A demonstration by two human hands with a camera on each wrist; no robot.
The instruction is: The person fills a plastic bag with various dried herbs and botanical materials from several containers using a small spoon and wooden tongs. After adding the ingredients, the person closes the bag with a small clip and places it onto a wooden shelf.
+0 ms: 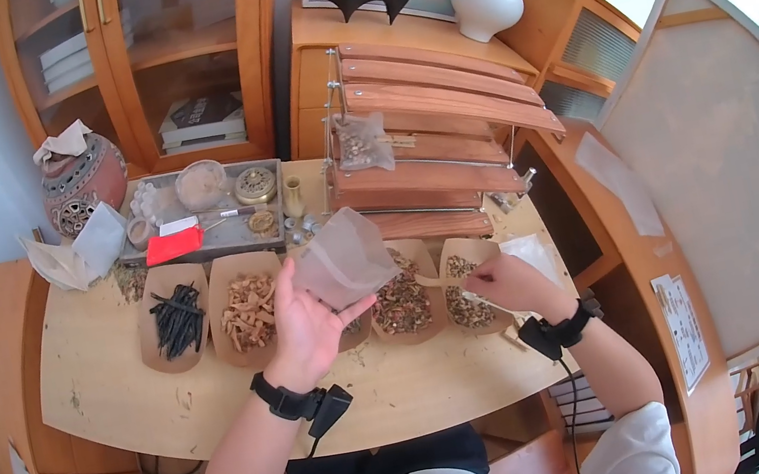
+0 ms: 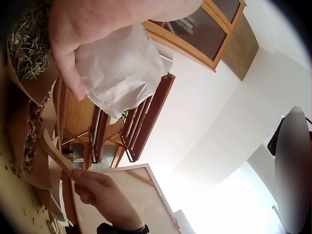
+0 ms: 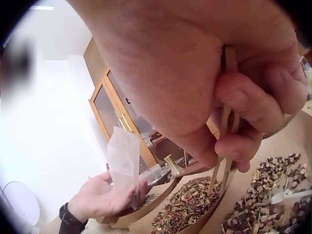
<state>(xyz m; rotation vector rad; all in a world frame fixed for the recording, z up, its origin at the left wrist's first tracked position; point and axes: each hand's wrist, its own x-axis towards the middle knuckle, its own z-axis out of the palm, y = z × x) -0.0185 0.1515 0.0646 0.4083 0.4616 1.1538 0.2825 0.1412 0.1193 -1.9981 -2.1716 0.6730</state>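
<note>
My left hand (image 1: 304, 337) is palm up at the middle of the table and holds a translucent white pouch (image 1: 343, 259) between thumb and fingers. The pouch stands up from the palm, with a crimped edge in the left wrist view. To the right, my right hand (image 1: 515, 284) pinches wooden tongs (image 3: 226, 122), their tips pointing down at mixed dried petals and leaves (image 3: 187, 204) in a paper tray. Under that hand in the head view sits a paper tray of chopped stem pieces (image 3: 263, 190), with a white plastic spoon (image 3: 290, 195) lying in it.
Further left are paper trays of black sticks (image 1: 177, 323) and pale curled slices (image 1: 250, 310). Behind stand a grey tray (image 1: 229, 246) with small vessels and a red packet (image 1: 174, 246), and a slatted wooden rack (image 1: 412, 135). Herb crumbs lie along the table (image 1: 229, 421).
</note>
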